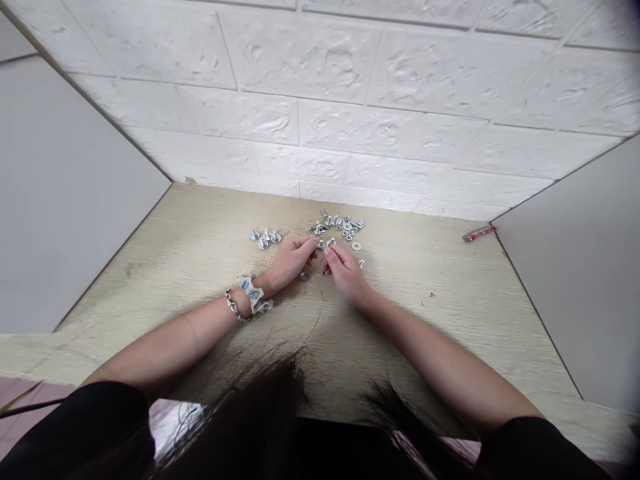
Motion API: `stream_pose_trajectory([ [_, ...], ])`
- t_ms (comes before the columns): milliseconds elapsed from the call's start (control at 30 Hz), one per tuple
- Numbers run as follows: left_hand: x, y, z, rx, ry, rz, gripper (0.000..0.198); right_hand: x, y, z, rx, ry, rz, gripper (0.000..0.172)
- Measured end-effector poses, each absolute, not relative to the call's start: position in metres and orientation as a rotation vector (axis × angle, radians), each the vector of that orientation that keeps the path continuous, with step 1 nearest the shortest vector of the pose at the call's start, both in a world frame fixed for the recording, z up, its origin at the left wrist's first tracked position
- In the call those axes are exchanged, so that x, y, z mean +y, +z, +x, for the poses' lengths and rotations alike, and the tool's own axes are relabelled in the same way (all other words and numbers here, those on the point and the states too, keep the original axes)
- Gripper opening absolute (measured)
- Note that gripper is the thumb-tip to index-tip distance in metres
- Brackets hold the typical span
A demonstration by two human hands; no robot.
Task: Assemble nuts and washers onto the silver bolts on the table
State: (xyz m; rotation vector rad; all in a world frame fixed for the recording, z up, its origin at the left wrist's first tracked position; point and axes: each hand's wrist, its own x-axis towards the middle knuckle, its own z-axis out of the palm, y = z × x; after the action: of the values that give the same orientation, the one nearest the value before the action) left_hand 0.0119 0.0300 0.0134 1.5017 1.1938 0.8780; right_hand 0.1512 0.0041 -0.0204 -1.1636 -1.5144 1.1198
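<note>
My left hand and my right hand meet over the table, fingertips nearly touching. My left thumb and finger pinch a small silver bolt. Between my right thumb and finger is another small silver fastener; its exact shape is partly hidden. Just beyond my hands lies a loose pile of silver bolts, with nuts and washers among them. A single flat washer rests right of the pile. One more fastener shows beside my right hand, and a round washer lies below my left fingers.
Several bolts fitted with washers stand in a group to the left. A red and silver tool lies at the right by the grey side panel. A white brick-patterned wall closes off the wooden table at the back.
</note>
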Motion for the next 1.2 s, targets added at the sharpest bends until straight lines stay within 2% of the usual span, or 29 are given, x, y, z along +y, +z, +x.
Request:
stream_pose_trajectory([
  [400,0.0276,0.0156,0.0127,1.168,0.857,1.472,0.038,0.0030,-0.0213,0.1477,-1.334,1.147,-1.117,0.018],
  [533,0.0259,0.0171,0.0127,1.148,0.828,1.437,0.038,0.0024,-0.0217,0.1475,-1.350,1.162,-1.095,0.025],
  [733,0.0241,0.0165,0.0122,1.106,0.771,1.423,0.038,0.0046,-0.0255,0.1497,-1.426,1.152,-1.136,0.017],
  [1200,0.0230,0.0167,0.0132,1.110,0.737,1.358,0.040,0.0054,-0.0257,0.1494,-1.457,1.146,-1.180,0.017],
])
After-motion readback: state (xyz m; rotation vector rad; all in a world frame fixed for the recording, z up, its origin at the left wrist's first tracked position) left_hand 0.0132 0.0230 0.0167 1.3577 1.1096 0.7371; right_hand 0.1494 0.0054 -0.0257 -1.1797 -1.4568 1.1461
